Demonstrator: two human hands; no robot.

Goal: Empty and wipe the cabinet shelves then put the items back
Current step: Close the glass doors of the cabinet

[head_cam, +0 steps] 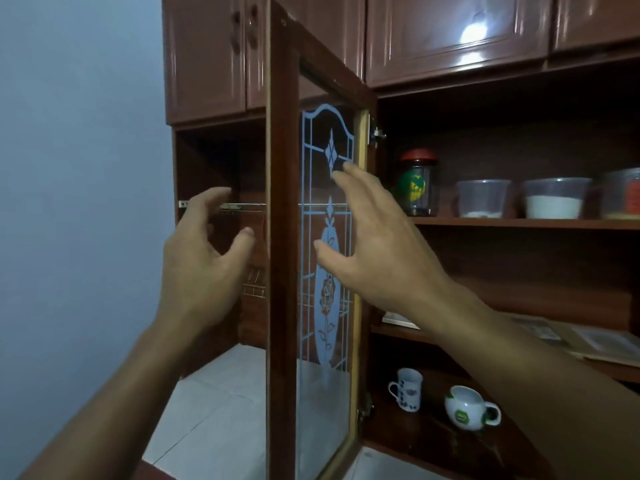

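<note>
1. Head view looks into the cabinet (502,109), with its glass door (282,237) swung out edge-on between the two arms.
2. The left hand (201,258) hovers on the left of the door, its fingers loosely curled and holding nothing.
3. The right hand (377,251) is on the right of the door with fingers spread and empty. I cannot tell whether its fingertips touch the glass.
4. Emptying looks barely begun or not begun. On the upper shelf (519,222) stand a red-lidded jar (417,185) and three plastic tubs (556,199) in a row.
5. Papers (588,341) lie on the middle shelf. A tall mug (408,389) and a round cup (467,408) sit well apart on the bottom shelf.
6. No cloth shows in either hand or on any shelf, so wiping and putting back appear to lie ahead.
7. The left compartment holds a wire rack (242,206). Nothing else can be made out in its shadow.
8. For room to move, the door's free edge juts toward the person and splits the reach, so each hand has only its own side.
9. The right side is open-fronted, and the jar stands near the hinge post (363,140), where a hand has least clearance.
</note>
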